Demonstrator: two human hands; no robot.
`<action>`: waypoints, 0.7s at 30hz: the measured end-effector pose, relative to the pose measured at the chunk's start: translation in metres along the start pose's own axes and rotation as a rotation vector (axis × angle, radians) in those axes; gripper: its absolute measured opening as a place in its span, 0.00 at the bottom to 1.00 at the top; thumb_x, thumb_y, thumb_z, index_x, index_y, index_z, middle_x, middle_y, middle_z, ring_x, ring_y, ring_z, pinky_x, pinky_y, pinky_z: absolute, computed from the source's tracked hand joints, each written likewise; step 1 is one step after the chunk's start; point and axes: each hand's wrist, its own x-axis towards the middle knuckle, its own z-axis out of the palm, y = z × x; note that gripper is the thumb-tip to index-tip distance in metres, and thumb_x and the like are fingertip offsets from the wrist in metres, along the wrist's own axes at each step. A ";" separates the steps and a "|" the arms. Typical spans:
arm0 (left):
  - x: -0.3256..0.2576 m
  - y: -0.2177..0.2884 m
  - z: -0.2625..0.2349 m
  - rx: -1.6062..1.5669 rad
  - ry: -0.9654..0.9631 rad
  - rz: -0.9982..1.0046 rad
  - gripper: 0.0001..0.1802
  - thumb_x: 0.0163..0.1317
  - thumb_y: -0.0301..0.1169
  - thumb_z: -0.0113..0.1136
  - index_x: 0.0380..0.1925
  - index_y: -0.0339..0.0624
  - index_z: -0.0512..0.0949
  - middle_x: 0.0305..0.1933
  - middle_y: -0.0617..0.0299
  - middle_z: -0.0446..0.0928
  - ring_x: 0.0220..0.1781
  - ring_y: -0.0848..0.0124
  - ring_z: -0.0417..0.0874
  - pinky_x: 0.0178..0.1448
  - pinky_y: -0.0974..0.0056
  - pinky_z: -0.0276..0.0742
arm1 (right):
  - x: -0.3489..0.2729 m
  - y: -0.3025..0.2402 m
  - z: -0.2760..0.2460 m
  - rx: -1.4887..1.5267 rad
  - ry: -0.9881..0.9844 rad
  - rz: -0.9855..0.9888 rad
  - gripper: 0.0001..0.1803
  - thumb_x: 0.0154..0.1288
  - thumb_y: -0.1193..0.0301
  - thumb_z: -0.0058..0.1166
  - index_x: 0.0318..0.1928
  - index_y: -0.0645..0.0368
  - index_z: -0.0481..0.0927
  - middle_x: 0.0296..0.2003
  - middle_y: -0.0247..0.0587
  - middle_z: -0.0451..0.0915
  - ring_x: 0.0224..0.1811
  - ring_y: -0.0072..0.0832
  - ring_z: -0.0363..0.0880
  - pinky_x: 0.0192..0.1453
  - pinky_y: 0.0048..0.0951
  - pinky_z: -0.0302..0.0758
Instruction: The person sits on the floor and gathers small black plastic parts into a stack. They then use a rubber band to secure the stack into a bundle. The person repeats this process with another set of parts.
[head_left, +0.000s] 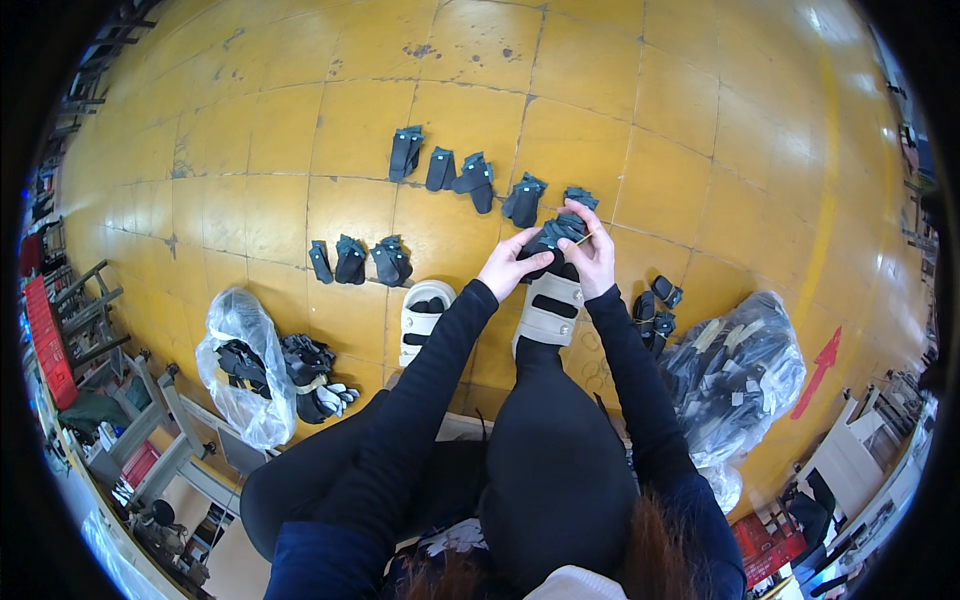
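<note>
Over my right sandal (551, 307), both hands hold a bundle of flat dark fabric pieces (556, 236) with dark green edges. My left hand (512, 264) pinches its left and near side. My right hand (594, 256) is closed on its right side, fingers bent over the far edge. A thin yellowish band (585, 239) shows at the right fingers. Just beyond the hands lies a similar bundle (580, 197), partly covered by the fingers. Another bundle (524, 200) rests on the floor to its left.
More dark bundles (472, 182) lie in a row farther left, with another group (349, 260) nearer. A clear plastic bag (240, 370) with dark pieces sits at left, a fuller bag (735, 365) at right. Small banded bundles (655, 312) lie beside it. Metal-framed furniture (185, 430) stands lower left.
</note>
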 end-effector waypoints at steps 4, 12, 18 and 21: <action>-0.007 0.021 0.015 -0.409 -0.034 -0.024 0.25 0.64 0.35 0.57 0.60 0.43 0.66 0.52 0.65 0.75 0.53 0.75 0.76 0.55 0.67 0.73 | -0.010 0.005 -0.006 -0.001 0.047 0.014 0.34 0.54 0.78 0.61 0.63 0.65 0.65 0.58 0.42 0.69 0.61 0.28 0.66 0.66 0.30 0.62; -0.001 0.037 0.006 0.009 -0.342 -0.268 0.26 0.61 0.40 0.60 0.56 0.37 0.71 0.48 0.63 0.76 0.50 0.75 0.76 0.54 0.68 0.71 | -0.004 -0.041 -0.004 -0.146 -0.233 -0.126 0.17 0.53 0.75 0.58 0.45 0.66 0.79 0.43 0.46 0.80 0.47 0.34 0.79 0.54 0.33 0.73; 0.012 0.013 0.001 1.171 -0.506 0.029 0.12 0.56 0.38 0.59 0.30 0.40 0.78 0.27 0.48 0.79 0.30 0.50 0.80 0.34 0.59 0.73 | -0.011 -0.094 0.033 -0.548 -0.577 -0.333 0.23 0.48 0.74 0.67 0.48 0.60 0.80 0.35 0.43 0.83 0.38 0.38 0.82 0.47 0.31 0.77; 0.007 0.007 0.003 0.176 -0.094 -0.165 0.16 0.63 0.42 0.55 0.45 0.46 0.75 0.43 0.56 0.80 0.44 0.64 0.81 0.46 0.64 0.75 | -0.018 -0.101 0.045 -0.309 -0.386 -0.440 0.39 0.52 0.71 0.66 0.65 0.60 0.65 0.56 0.48 0.73 0.57 0.39 0.74 0.61 0.36 0.69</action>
